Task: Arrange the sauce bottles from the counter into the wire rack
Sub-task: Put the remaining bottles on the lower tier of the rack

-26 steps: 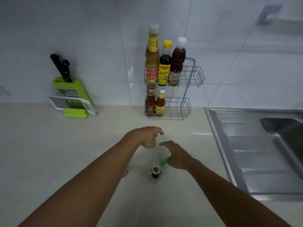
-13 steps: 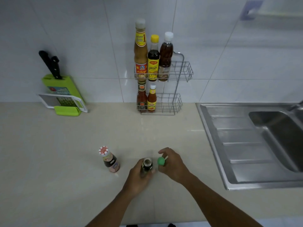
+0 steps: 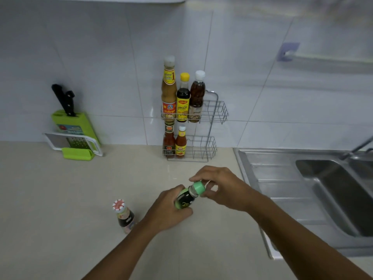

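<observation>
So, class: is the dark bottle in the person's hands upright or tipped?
Tipped: the dark bottle leans, its green cap pointing up-right, away from its base.

Two arms enter from the bottom edge of the head view. Both forearms are bare to the frame edge; no sleeve, cuff or glove shows on either. The left hand point(image 3: 168, 212) is bare, with no ring, band or watch visible at the wrist. The right hand point(image 3: 222, 186) is likewise bare, with the wrist uncovered. Fingers are slim, with short nails where these can be made out. Fine detail on the fingertips is blurred. No other part of the person is in view.
</observation>
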